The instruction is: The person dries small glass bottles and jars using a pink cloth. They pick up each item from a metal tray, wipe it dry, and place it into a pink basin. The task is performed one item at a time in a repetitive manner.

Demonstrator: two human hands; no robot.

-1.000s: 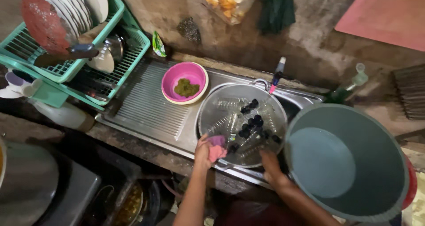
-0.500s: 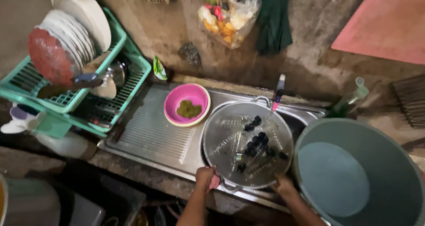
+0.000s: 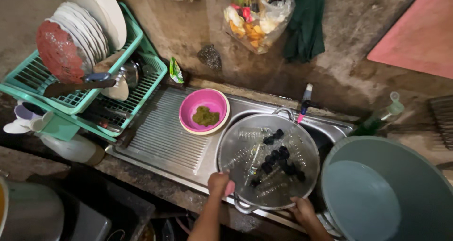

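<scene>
From my remote station, I see both hands at the near rim of a large round metal basin [image 3: 269, 165] that sits in the steel sink [image 3: 160, 142]. The left hand [image 3: 219, 183] is closed around a small pink sponge [image 3: 230, 188] at the basin's lower left edge; the right hand [image 3: 303, 210] grips the rim at the lower right, fingers curled over it. The basin lies just beyond both hands, between them, filled with water.

Under the water lie several clear baby bottles [image 3: 252, 158], most of them with their long axes running from lower left to upper right; I cannot give a sure count because they blur together. About a dozen dark bottle caps [image 3: 278, 156] are scattered in a band from the upper middle down to the right. The basin has two loop handles, one far, one near.

To the left of the basin, one pink bowl [image 3: 204, 110] holding a green scouring pad stands on the ridged drainboard. Further left is a green dish rack [image 3: 85, 85] stacked with white plates. One large grey bucket [image 3: 391, 194] with water stands just right of the basin.
</scene>
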